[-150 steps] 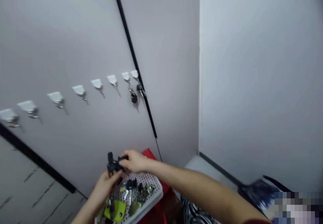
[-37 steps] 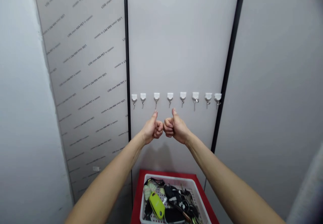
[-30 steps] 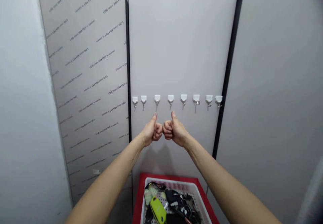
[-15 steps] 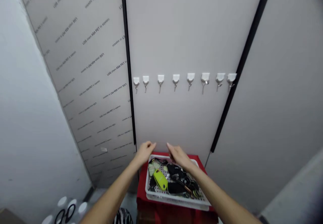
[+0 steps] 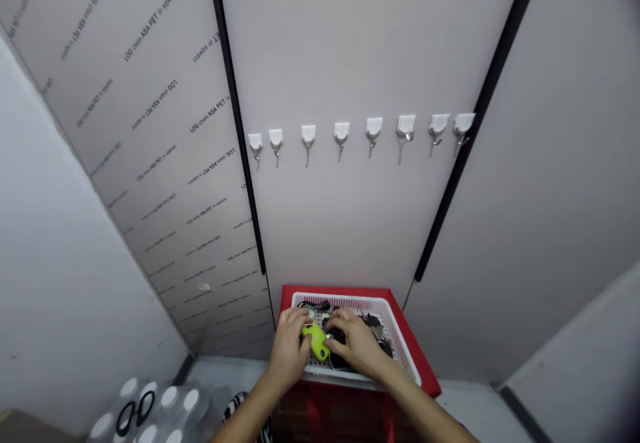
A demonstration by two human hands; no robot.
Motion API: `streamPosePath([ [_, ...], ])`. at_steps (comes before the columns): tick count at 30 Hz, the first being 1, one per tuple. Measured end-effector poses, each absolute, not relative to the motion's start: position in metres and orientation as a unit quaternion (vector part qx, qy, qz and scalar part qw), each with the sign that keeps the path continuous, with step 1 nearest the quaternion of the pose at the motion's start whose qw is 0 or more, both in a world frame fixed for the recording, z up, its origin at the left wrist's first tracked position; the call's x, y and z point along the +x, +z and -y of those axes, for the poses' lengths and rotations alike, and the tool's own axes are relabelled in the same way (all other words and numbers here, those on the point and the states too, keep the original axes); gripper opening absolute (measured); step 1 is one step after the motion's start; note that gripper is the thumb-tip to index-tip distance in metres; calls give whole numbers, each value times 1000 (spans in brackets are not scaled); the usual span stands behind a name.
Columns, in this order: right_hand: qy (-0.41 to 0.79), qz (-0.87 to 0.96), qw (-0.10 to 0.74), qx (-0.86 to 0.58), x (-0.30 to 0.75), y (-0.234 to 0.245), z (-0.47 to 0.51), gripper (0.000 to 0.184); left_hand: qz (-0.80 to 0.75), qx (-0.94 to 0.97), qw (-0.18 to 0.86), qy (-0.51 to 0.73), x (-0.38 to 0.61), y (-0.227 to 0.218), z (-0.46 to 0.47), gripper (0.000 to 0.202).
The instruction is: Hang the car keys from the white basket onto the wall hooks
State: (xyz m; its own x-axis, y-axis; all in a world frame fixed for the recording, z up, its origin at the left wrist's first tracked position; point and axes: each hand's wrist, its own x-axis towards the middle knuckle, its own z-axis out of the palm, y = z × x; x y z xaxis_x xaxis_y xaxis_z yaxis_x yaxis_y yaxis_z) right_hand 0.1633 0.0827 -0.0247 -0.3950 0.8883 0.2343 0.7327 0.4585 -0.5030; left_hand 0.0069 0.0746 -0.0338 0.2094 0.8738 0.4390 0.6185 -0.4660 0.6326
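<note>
A white plastic basket (image 5: 411, 356) holds a heap of keys and dark fobs (image 5: 376, 328). Inside it, a bright yellow-green car key fob (image 5: 318, 344) lies between my two hands. My left hand (image 5: 291, 344) is curled at the fob's left end, thumb and fingertips on either side of it. At the fob's right, my right hand (image 5: 356, 342) reaches into the heap with bent fingers around a small dark and metallic piece, mostly hidden by the fingers. Dark cords (image 5: 316, 306) lie along the basket's back wall.
Under the basket is a red-covered stand (image 5: 425, 376). Several white adhesive hooks (image 5: 342, 131) line the pale panel (image 5: 345, 230) behind, between two black strips (image 5: 235, 110). At lower left stand wrapped bottles with white caps (image 5: 170, 396) and a black carry handle (image 5: 135, 411).
Both hands have come down from above the basket's back edge into it, to the yellow-green key fob and the heap beside it. The view has shifted slightly.
</note>
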Motion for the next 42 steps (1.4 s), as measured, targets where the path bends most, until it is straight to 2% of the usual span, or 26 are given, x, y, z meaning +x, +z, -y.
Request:
streamPosePath([
  [4,133,842,161,-497,156,-25,-82,43,-491,748,154,419,7,-40,-75,21],
  [7,104,833,116,-531,146,-26,-83,43,-491,744,148,429,7,-43,-76,21],
  [9,99,825,122,-543,142,-28,-83,41,-491,743,148,430,6,-41,-76,21],
  [18,141,771,283,-554,143,-28,-73,25,-496,724,268,397,-17,2,-74,23],
  [23,228,722,375,-535,149,-27,-72,31,-465,635,411,461,-13,9,-82,20],
  [27,278,692,427,-511,154,-24,-71,27,-457,536,527,476,-5,8,-90,21],
  [33,302,650,463,-522,157,-11,-75,25,-485,448,509,553,2,2,-86,20],
  [39,287,660,479,-503,157,-9,-65,27,-406,374,728,407,7,-5,-78,43],
  [42,271,668,487,-493,155,-9,-60,32,-354,337,792,367,14,1,-78,44],
])
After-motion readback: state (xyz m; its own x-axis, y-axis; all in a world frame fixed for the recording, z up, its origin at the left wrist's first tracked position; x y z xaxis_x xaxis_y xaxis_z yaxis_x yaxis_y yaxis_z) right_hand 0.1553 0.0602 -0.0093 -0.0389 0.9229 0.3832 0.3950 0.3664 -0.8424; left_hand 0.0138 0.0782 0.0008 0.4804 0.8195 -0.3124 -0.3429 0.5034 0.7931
